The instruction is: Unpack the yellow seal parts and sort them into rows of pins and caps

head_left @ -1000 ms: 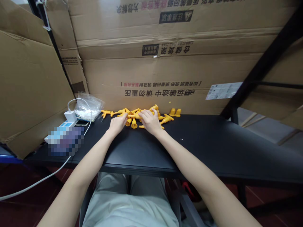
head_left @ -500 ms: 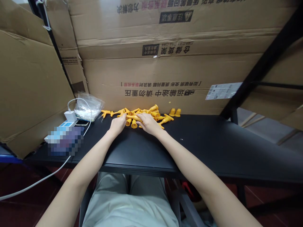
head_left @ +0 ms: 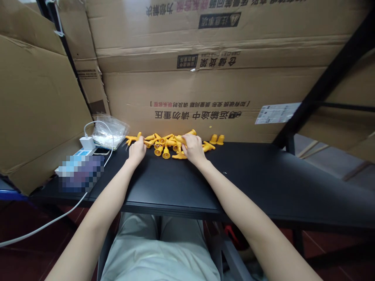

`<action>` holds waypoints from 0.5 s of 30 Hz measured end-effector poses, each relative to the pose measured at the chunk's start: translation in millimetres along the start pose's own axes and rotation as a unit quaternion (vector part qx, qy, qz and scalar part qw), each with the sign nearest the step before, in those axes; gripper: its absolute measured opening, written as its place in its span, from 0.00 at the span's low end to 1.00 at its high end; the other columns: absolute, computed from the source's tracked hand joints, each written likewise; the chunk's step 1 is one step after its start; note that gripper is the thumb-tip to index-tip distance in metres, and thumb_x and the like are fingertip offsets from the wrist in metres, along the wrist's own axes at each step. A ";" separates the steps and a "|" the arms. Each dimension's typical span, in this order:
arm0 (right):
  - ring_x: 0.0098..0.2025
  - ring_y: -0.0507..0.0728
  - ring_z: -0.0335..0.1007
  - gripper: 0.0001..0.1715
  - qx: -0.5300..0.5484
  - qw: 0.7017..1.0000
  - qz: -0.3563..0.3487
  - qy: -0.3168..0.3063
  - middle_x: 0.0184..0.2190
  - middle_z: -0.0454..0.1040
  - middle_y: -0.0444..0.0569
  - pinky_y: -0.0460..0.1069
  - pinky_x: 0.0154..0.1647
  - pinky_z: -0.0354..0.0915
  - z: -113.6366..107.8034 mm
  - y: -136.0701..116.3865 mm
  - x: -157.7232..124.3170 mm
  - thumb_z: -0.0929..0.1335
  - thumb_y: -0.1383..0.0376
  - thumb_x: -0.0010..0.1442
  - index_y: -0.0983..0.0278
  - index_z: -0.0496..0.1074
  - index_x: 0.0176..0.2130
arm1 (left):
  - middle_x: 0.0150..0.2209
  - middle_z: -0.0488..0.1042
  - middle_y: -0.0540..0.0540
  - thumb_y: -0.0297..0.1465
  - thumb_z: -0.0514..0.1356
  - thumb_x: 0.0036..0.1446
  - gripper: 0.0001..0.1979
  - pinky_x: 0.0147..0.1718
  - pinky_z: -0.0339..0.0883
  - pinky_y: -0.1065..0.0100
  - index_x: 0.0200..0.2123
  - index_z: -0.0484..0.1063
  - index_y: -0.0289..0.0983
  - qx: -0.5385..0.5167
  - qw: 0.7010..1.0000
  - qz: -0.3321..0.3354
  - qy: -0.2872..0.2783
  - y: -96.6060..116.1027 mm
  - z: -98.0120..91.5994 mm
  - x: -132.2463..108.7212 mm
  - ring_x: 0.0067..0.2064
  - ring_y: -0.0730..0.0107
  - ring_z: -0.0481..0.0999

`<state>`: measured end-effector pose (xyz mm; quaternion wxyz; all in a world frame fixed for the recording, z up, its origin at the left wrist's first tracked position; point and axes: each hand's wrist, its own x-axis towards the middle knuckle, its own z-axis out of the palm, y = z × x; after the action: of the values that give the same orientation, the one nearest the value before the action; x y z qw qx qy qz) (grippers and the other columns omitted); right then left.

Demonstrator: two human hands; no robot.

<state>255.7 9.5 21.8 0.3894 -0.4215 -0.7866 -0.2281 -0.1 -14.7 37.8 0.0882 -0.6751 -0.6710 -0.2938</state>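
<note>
A heap of small yellow plastic parts (head_left: 165, 143) lies at the back of the black table (head_left: 252, 175), against a cardboard wall. My left hand (head_left: 136, 150) rests at the heap's left end, fingers curled around one yellow part (head_left: 138, 136). My right hand (head_left: 193, 148) sits on the heap's right side, fingers closed on another yellow part (head_left: 179, 139). Two yellow caps (head_left: 216, 139) stand apart to the right.
A clear plastic bag (head_left: 109, 132) with white contents lies at the back left. Beside it are a white charger (head_left: 87, 143) with a cable, a phone (head_left: 101, 151) and a blurred box (head_left: 79, 173). Big cardboard boxes (head_left: 205, 78) and a black frame (head_left: 322, 82) close in the table.
My left hand has slid left to the heap's left end and closed on a part. My right hand has moved slightly right and farther back over the heap.
</note>
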 end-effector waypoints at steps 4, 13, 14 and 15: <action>0.46 0.65 0.64 0.18 0.007 0.995 0.087 0.042 0.43 0.72 0.60 0.59 0.49 0.55 2.2 23.7 -6.0 0.61 0.67 0.57 0.66 0.67 0.48 | 0.33 0.77 0.40 0.26 0.51 0.57 0.14 0.40 0.70 0.59 0.47 0.69 0.37 -0.069 0.995 -0.050 0.053 -24.4 4.2 8.0 0.37 0.57 0.78; 0.51 0.66 0.59 0.19 -0.018 0.947 0.307 0.088 0.47 0.67 0.61 0.60 0.50 0.56 -10.3 81.6 -24.0 0.62 0.61 0.57 0.66 0.64 0.48 | 0.46 0.74 0.42 0.19 0.50 0.50 0.23 0.49 0.68 0.61 0.49 0.68 0.39 -0.197 0.969 -0.029 0.149 -55.9 30.6 20.8 0.46 0.64 0.75; 0.52 0.66 0.58 0.19 -0.022 0.940 0.329 0.087 0.49 0.66 0.62 0.60 0.50 0.56 -12.9 86.7 -26.9 0.62 0.61 0.57 0.66 0.64 0.48 | 0.46 0.74 0.41 0.19 0.49 0.50 0.23 0.50 0.67 0.61 0.49 0.68 0.38 -0.200 0.967 -0.034 0.155 -56.6 31.5 21.5 0.48 0.64 0.74; 0.53 0.66 0.58 0.20 -0.025 0.932 0.350 0.086 0.50 0.65 0.62 0.60 0.50 0.56 -15.1 91.6 -30.0 0.62 0.60 0.58 0.65 0.65 0.48 | 0.47 0.73 0.41 0.19 0.49 0.50 0.23 0.51 0.67 0.61 0.49 0.68 0.38 -0.202 0.965 -0.041 0.162 -56.9 31.5 21.9 0.49 0.63 0.73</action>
<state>349.3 34.1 9.4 0.4997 -0.6588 -0.5466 -0.1324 -47.4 25.0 7.9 0.0461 -0.5944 -0.6014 -0.5319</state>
